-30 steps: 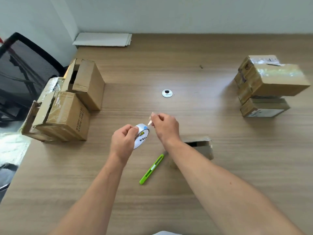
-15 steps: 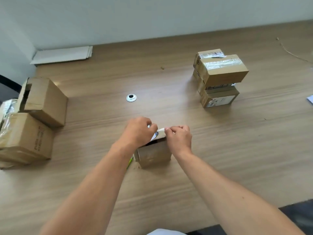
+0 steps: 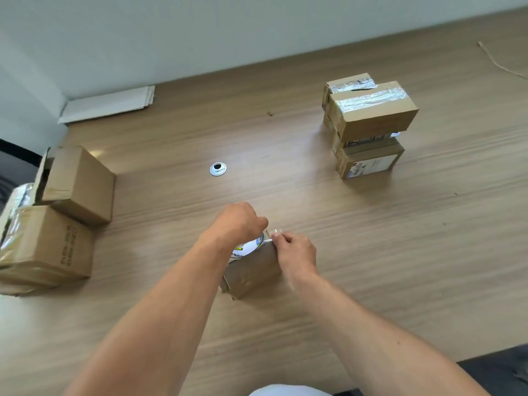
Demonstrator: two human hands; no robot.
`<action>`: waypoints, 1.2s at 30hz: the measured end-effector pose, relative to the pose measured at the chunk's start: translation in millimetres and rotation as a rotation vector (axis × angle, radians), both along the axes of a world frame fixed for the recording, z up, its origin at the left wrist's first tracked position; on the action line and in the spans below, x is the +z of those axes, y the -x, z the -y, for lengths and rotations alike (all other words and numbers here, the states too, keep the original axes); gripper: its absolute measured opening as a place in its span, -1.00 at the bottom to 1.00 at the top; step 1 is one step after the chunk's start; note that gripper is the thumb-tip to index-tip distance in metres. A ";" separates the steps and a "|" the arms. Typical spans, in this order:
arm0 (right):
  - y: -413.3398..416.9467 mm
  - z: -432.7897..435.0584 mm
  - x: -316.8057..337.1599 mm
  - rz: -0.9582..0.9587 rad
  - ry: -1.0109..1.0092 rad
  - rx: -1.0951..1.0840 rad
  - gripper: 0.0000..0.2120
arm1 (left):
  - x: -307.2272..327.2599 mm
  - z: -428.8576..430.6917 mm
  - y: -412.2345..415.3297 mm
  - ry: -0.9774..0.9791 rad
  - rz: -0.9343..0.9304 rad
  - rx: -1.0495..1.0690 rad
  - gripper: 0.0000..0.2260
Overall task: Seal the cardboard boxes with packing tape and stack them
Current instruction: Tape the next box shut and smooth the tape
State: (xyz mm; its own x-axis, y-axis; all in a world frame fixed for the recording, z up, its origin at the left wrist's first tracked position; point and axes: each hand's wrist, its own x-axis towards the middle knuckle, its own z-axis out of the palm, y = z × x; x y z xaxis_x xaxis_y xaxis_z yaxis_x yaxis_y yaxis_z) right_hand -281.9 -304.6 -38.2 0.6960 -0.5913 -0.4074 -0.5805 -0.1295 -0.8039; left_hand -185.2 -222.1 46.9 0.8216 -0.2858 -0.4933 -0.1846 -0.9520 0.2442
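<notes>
A small cardboard box stands on the wooden table just in front of me. My left hand grips a white tape roll over the box's top. My right hand pinches the clear tape end at the box's right top edge. A stack of taped boxes stands at the back right. Open and partly taped boxes sit at the left edge.
A round metal cable grommet is set in the table beyond my hands. Flat white sheets lie by the wall at the back left. A thin string lies at the far right.
Both hands came down from mid-air onto the small box with the roll and tape end. My view swung right, and the green cutter is hidden behind my left arm.
</notes>
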 end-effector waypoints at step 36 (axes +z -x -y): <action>-10.8 -11.3 25.7 0.306 0.108 0.033 -0.69 | 33.4 -39.3 16.8 0.452 0.405 0.071 -0.72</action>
State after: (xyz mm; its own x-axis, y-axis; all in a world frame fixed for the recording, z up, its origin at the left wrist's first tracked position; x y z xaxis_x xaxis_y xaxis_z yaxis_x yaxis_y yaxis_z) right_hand -271.1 -293.3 -12.5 0.7962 -0.5944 -0.1125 -0.3081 -0.2385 -0.9210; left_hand -202.0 -182.8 80.3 0.9431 -0.3318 0.0198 -0.2873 -0.7837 0.5507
